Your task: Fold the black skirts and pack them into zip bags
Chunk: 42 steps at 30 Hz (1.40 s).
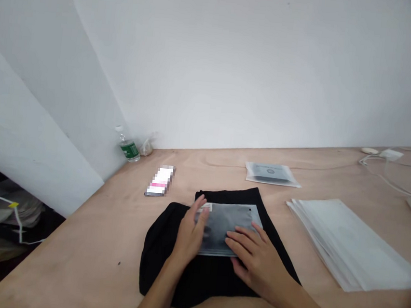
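A black cloth (215,281) lies spread on the wooden table near its front edge. On it rests a flat, translucent plastic packet (220,223) with dark contents and a small white label at its upper left. My left hand (191,230) is at the packet's left edge, fingers extended and thumb apart. Across the packet's lower right part lies my right hand (252,255), its fingers spread over the plastic.
A phone (159,181) lies at the left, with a water bottle (129,149) behind it by the wall. A smaller packet (272,174) sits behind the cloth. Translucent bags (357,243) are stacked at the right, near white cables (378,173).
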{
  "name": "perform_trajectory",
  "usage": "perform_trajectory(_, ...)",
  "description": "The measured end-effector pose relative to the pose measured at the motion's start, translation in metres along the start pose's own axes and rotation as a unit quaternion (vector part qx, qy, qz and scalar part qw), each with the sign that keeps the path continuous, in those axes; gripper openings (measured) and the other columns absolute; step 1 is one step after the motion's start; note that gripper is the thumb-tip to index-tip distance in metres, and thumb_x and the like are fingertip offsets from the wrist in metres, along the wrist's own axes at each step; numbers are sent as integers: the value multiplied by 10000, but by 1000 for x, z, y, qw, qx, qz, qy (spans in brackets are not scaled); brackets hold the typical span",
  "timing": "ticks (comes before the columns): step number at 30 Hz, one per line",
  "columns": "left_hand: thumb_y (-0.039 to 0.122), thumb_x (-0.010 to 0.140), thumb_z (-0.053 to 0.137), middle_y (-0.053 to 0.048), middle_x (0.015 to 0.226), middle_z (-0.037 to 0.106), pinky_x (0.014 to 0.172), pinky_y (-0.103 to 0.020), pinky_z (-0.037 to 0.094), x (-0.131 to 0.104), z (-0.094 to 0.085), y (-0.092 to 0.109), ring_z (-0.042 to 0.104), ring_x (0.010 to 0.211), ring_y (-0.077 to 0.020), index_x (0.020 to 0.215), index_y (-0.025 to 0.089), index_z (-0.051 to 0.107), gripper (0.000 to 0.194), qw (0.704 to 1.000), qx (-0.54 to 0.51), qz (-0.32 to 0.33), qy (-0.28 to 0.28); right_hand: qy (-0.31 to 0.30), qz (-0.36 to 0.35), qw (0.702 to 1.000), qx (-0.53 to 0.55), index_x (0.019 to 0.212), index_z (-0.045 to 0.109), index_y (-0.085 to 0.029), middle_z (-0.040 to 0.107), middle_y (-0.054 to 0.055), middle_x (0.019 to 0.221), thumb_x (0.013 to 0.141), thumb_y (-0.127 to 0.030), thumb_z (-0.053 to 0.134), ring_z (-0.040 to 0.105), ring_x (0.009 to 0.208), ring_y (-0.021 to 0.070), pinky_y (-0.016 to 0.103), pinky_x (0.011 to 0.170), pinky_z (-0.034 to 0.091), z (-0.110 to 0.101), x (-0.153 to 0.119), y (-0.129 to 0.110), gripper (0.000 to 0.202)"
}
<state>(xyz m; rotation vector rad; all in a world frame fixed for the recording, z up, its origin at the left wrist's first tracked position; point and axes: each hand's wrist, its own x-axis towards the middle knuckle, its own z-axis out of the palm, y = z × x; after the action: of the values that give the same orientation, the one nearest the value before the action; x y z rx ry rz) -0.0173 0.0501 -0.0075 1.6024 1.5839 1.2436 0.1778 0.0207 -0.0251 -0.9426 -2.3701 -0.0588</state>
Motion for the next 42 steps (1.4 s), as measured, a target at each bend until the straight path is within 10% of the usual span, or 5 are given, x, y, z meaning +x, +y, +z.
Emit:
perform_trajectory(6,425,859,439,-64,1034,646,865,-330,435,5,-9,-2,588,987,-192,1073,201,558,332,976,-134,-36,170,118,11,988,-102,798,606,-199,676,28,971,807,-122,518,586,823,172,321,741,419,-37,24,15,118)
perform_trajectory(14,351,848,498,-48,1036,633,835,-311,434,-1,-2,-2,578,978,-177,1088,226,541,274,989,-105,-11,107,235,292,927,13,807,536,-223,695,-10,899,812,-337,522,630,538,120,241,530,456,-103,82,92,115)
perform_trajectory(26,320,852,488,-44,1031,635,827,-334,436,-5,1,-3,578,958,-184,1078,234,554,250,999,2,8,42,265,379,887,-10,791,580,-198,678,67,969,733,-293,511,640,742,199,370,790,454,-6,63,213,130)
perform_trajectory(42,284,791,527,-43,913,678,747,-349,479,4,-4,-2,621,847,-211,932,227,649,195,997,67,-4,23,132,334,933,-24,937,607,-189,574,87,1135,734,-260,502,595,749,177,358,744,453,-3,50,177,239)
